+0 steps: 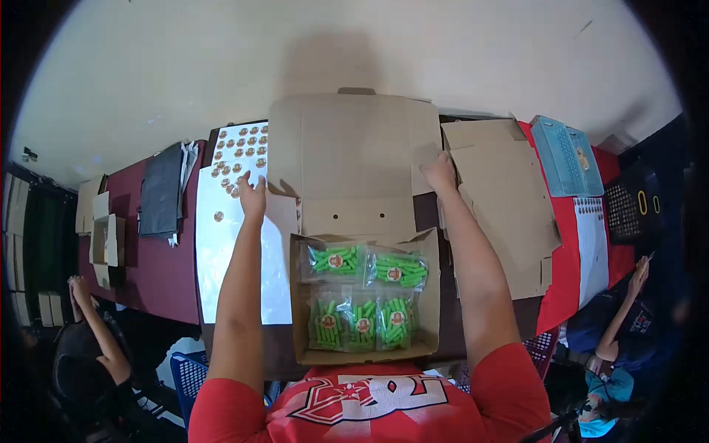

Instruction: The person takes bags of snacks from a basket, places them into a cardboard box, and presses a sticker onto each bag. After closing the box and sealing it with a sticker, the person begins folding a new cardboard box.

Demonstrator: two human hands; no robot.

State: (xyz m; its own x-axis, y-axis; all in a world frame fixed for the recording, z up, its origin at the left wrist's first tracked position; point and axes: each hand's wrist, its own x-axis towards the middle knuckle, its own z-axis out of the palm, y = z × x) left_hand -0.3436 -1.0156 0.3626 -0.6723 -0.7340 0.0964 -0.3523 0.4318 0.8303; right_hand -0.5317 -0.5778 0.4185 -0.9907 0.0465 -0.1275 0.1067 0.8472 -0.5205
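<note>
Maroon tablecloth (159, 266); left hand (252, 193), right hand (441, 173) touch flat brown cardboard (354, 155).

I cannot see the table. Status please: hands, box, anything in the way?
Left hand at left flap, right hand on rear flap. Box open, green packets inside. Sticker sheet beside left hand.

Left grip (252, 193) on L side flap of the carton (299, 317), right grip (441, 173) at R edge of the big rear flap (354, 155); can't tell if either is closed on the cardboard. Carton sits open on the tabletop (159, 266) w/ green snack packets (365, 299) inside. Sticker sheet (240, 155) just L of it, flat cardboard (506, 207) and blue basket (565, 155) to the R.
</note>
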